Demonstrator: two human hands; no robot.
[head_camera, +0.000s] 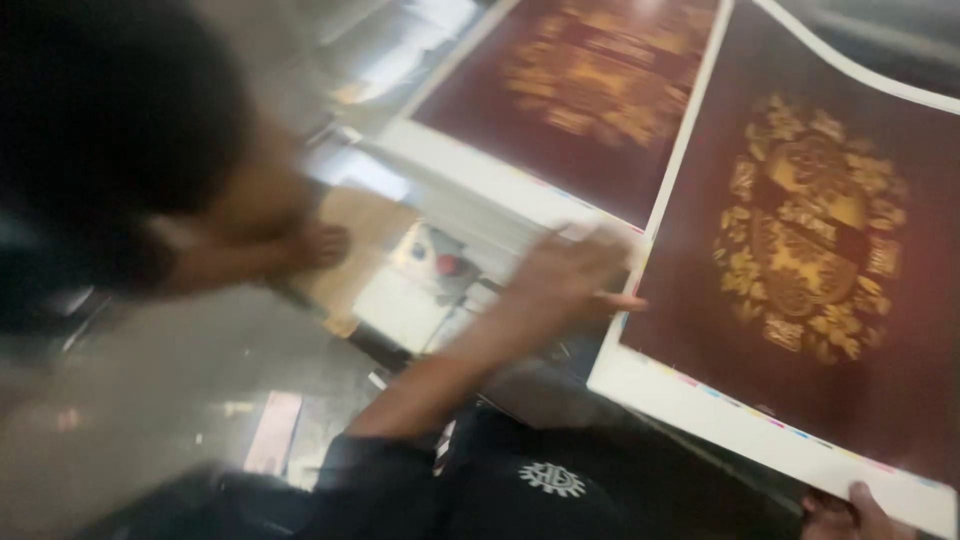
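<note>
Head view, blurry; my right hand (858, 508) pinches the near corner of the maroon printed sheet (800, 260), long axis running away; my left hand (570, 275) lies flat, spread on its left edge, nearer.

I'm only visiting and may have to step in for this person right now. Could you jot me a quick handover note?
Left hand: flat on the left edge of the near printed sheet, fingers spread.
Right hand: its grip pinches that sheet's white bottom margin.
The sheet, dark maroon with a gold emblem, lies beside a matching second sheet.
Done or left: cannot tell; the picture is blurred.
Another person's arm reaches in at left.
</note>
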